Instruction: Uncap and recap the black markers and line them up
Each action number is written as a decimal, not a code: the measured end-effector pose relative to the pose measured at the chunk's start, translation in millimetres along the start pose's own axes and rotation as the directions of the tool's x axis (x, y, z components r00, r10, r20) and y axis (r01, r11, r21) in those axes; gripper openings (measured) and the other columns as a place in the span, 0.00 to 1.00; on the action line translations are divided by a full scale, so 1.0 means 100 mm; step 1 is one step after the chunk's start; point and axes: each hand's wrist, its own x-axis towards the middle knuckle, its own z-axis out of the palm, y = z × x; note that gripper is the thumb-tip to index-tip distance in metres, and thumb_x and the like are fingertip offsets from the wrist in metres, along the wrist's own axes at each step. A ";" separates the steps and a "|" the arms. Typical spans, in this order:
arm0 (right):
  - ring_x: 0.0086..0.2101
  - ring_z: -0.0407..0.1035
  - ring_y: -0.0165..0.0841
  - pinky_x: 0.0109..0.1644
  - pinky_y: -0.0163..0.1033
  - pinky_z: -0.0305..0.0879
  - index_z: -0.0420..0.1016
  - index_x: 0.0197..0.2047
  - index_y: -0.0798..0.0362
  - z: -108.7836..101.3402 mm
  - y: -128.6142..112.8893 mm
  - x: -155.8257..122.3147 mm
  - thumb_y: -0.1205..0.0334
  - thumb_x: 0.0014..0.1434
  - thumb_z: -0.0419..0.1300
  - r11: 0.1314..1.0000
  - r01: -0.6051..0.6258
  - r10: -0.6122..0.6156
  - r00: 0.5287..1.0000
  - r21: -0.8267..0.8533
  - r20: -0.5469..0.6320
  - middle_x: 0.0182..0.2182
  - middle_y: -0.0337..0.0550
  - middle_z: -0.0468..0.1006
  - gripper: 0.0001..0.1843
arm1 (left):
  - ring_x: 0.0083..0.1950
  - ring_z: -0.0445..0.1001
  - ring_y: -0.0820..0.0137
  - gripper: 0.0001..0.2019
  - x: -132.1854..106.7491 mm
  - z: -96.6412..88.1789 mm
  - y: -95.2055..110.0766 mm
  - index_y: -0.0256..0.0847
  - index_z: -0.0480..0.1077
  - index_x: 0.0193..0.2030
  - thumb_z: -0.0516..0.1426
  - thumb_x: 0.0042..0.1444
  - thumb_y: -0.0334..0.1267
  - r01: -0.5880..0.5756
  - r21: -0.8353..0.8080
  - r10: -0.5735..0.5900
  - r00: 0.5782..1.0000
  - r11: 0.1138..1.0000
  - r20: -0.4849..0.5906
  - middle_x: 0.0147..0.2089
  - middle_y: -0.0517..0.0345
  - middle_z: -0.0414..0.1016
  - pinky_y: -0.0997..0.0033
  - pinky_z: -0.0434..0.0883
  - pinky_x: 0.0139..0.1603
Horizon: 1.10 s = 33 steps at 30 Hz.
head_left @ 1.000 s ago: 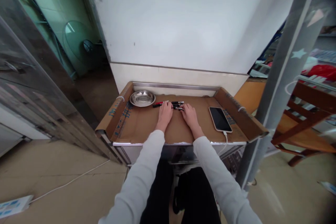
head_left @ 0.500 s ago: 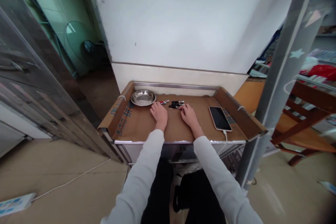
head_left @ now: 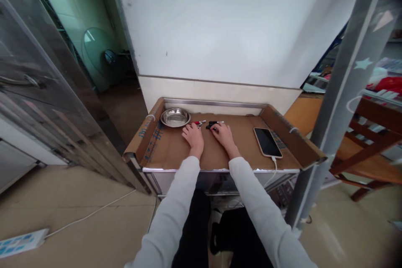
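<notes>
Head view: pens (head_left: 210,124) lie in a small cluster at the far middle of the cardboard (head_left: 245,144).
Direction: straight ahead of the person, just past the fingertips.
Axis: the barrels run roughly left to right, across the line of reach.
Red pen (head_left: 197,123): leftmost, just beyond the left hand (head_left: 193,136).
Black pens (head_left: 214,124): on the right, partly under the right hand (head_left: 222,132).
Nearer hand: the right, for most of the cluster.
Left hand: palm down, fingers loosely together, pinching nothing.
Right hand: palm down, fingers bent onto the black pens; any grip is too small to tell.
Pens' make: slim, smooth, plastic-looking round barrels.
Cardboard: matte brown, flat, side flaps folded up.
Bowl (head_left: 175,117): shallow, round, shiny steel, left of the pens, apart.
Phone (head_left: 267,142): glossy dark slab, well to the right, on a white cable (head_left: 274,168).
Table (head_left: 220,171): steel edge under the cardboard.
</notes>
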 end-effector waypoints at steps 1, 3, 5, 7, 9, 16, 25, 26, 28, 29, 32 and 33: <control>0.42 0.65 0.36 0.44 0.39 0.54 0.75 0.38 0.50 0.01 0.00 -0.03 0.63 0.60 0.53 0.999 -0.033 0.034 0.999 0.017 -0.025 0.38 0.46 0.73 0.09 | 0.51 0.64 0.53 0.09 0.01 0.00 -0.01 0.37 0.66 0.43 0.53 0.59 0.39 -0.008 -0.036 0.008 1.000 0.999 0.010 0.46 0.43 0.70 0.53 0.62 0.48; 0.42 0.66 0.36 0.45 0.39 0.55 0.74 0.40 0.50 0.01 0.00 -0.08 0.62 0.61 0.51 0.994 -0.060 0.067 0.995 0.096 -0.067 0.40 0.46 0.74 0.11 | 0.49 0.66 0.55 0.09 0.03 0.00 -0.03 0.37 0.66 0.43 0.51 0.60 0.39 -0.054 -0.175 0.062 0.997 0.983 0.040 0.44 0.45 0.72 0.54 0.63 0.49; 0.42 0.66 0.36 0.46 0.40 0.57 0.73 0.42 0.51 -0.01 -0.03 -0.11 0.60 0.62 0.48 0.966 -0.057 0.090 0.988 0.251 -0.123 0.41 0.47 0.74 0.13 | 0.47 0.69 0.61 0.09 0.04 -0.01 -0.04 0.38 0.66 0.43 0.51 0.61 0.39 -0.162 -0.387 0.196 0.979 0.908 0.051 0.44 0.48 0.72 0.59 0.65 0.49; 0.40 0.67 0.34 0.44 0.39 0.60 0.71 0.43 0.52 -0.03 -0.06 -0.13 0.56 0.64 0.44 0.876 -0.095 0.200 0.964 0.473 -0.177 0.41 0.48 0.74 0.17 | 0.47 0.70 0.66 0.08 0.04 -0.02 -0.04 0.39 0.67 0.43 0.52 0.61 0.39 -0.312 -0.565 0.381 0.925 0.764 0.003 0.44 0.51 0.72 0.65 0.66 0.50; 0.33 0.68 0.32 0.37 0.37 0.63 0.70 0.44 0.52 -0.03 -0.08 -0.15 0.49 0.64 0.41 0.671 -0.179 0.386 0.913 0.719 -0.133 0.35 0.45 0.75 0.22 | 0.48 0.70 0.68 0.08 0.02 -0.04 -0.02 0.41 0.69 0.43 0.54 0.59 0.39 -0.440 -0.644 0.539 0.841 0.626 -0.052 0.44 0.53 0.71 0.67 0.66 0.52; 0.24 0.65 0.25 0.26 0.30 0.63 0.74 0.34 0.54 -0.06 -0.03 -0.23 0.55 0.49 0.62 -0.081 -0.304 0.323 0.893 0.949 0.314 0.28 0.38 0.75 0.12 | 0.46 0.71 0.70 0.15 -0.02 -0.06 0.03 0.40 0.67 0.51 0.57 0.56 0.39 -0.429 -0.759 0.619 0.784 0.490 -0.043 0.47 0.52 0.70 0.69 0.70 0.48; 0.27 0.69 0.25 0.34 0.30 0.68 0.77 0.34 0.53 -0.09 0.05 -0.26 0.63 0.49 0.62 -0.178 -0.390 0.303 0.852 0.903 0.428 0.30 0.39 0.78 0.07 | 0.49 0.73 0.70 0.19 -0.06 -0.11 0.04 0.42 0.61 0.60 0.49 0.63 0.41 -0.490 -0.757 0.712 0.700 0.433 -0.046 0.50 0.51 0.73 0.69 0.69 0.52; 0.27 0.69 0.25 0.34 0.30 0.68 0.77 0.34 0.53 -0.09 0.06 -0.26 0.63 0.49 0.62 -0.194 -0.392 0.299 0.849 0.899 0.435 0.30 0.39 0.78 0.07 | 0.49 0.73 0.70 0.20 -0.06 -0.11 0.03 0.43 0.60 0.61 0.48 0.63 0.41 -0.493 -0.753 0.706 0.706 0.435 -0.054 0.50 0.51 0.73 0.69 0.69 0.52; 0.28 0.69 0.25 0.35 0.30 0.69 0.77 0.36 0.53 -0.09 0.07 -0.26 0.63 0.50 0.62 -0.240 -0.398 0.281 0.845 0.886 0.455 0.31 0.39 0.79 0.08 | 0.48 0.73 0.70 0.21 -0.05 -0.10 0.02 0.43 0.58 0.63 0.47 0.64 0.43 -0.470 -0.750 0.638 0.765 0.465 -0.083 0.49 0.51 0.74 0.69 0.69 0.51; 0.28 0.70 0.25 0.36 0.30 0.70 0.77 0.36 0.53 -0.09 0.07 -0.26 0.63 0.50 0.62 -0.262 -0.396 0.275 0.844 0.880 0.461 0.32 0.40 0.79 0.09 | 0.47 0.73 0.70 0.22 -0.04 -0.10 0.02 0.43 0.58 0.63 0.46 0.64 0.43 -0.448 -0.752 0.591 0.801 0.484 -0.097 0.48 0.50 0.74 0.69 0.69 0.50; 0.33 0.72 0.26 0.41 0.30 0.71 0.77 0.36 0.54 -0.10 0.08 -0.26 0.65 0.50 0.63 -0.300 -0.366 0.306 0.838 0.881 0.452 0.34 0.41 0.79 0.08 | 0.46 0.74 0.70 0.22 -0.01 -0.10 -0.01 0.43 0.58 0.63 0.45 0.64 0.45 -0.371 -0.773 0.458 0.881 0.514 -0.119 0.48 0.49 0.74 0.68 0.70 0.50; 0.34 0.72 0.26 0.42 0.30 0.71 0.77 0.35 0.55 -0.10 0.08 -0.27 0.66 0.49 0.63 -0.304 -0.351 0.327 0.834 0.885 0.444 0.34 0.42 0.79 0.08 | 0.45 0.74 0.70 0.22 0.00 -0.10 -0.01 0.42 0.58 0.63 0.45 0.64 0.45 -0.349 -0.784 0.418 0.899 0.513 -0.127 0.48 0.49 0.74 0.67 0.70 0.50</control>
